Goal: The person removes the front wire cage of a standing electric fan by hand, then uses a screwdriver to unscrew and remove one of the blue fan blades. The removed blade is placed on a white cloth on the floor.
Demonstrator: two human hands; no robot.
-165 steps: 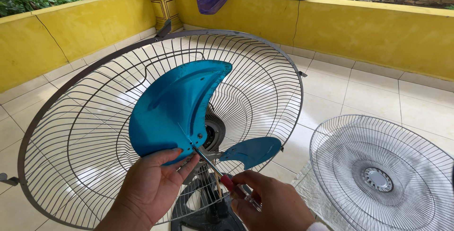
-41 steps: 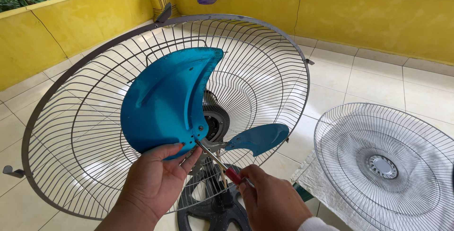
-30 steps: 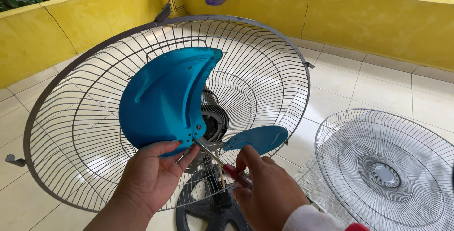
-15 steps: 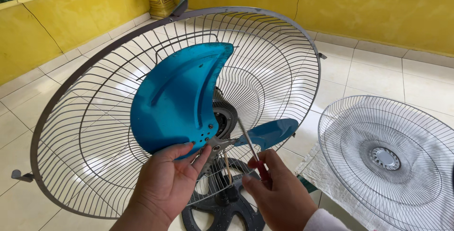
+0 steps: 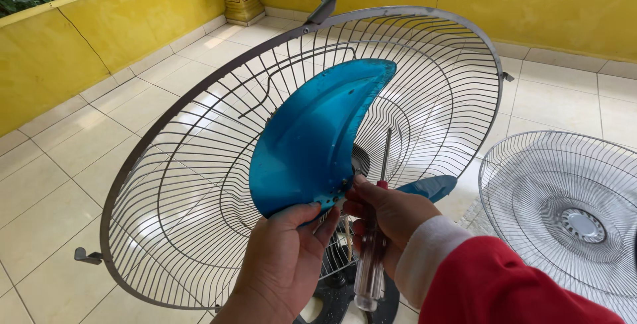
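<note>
1. My left hand (image 5: 282, 267) has its grip clenched on the lower edge of the curved teal metal fan blade (image 5: 312, 141), thumb on the front face. The blade stands upright in front of the round grey wire rear guard (image 5: 199, 164), near the dark motor hub (image 5: 361, 161). Risk: the edge is thin and the hold is shallow; if the blade's fixings are loose, I judge it can tip out of my fingers and strike the guard wires.

2. My right hand (image 5: 391, 214) has its grip closed around the screwdriver with a clear handle and red collar (image 5: 373, 244), shaft pointing up beside the hub, while its fingertips touch the blade's base. Risk: one hand is doing two things. The tool can slip down, or the tip can snag a guard wire.

3. Whether any screw is at the blade base, I cannot tell. Risk: a small part, if freed, falls through the guard toward the dark round fan base (image 5: 332, 291) and the pale tiled floor (image 5: 60, 191).

4. A second teal blade (image 5: 431, 186) sits just behind my right hand. Risk: knuckles scrape its edge.

5. The detached silver wire front guard (image 5: 570, 211) lies near on my right; a dropped blade may dent it.
</note>
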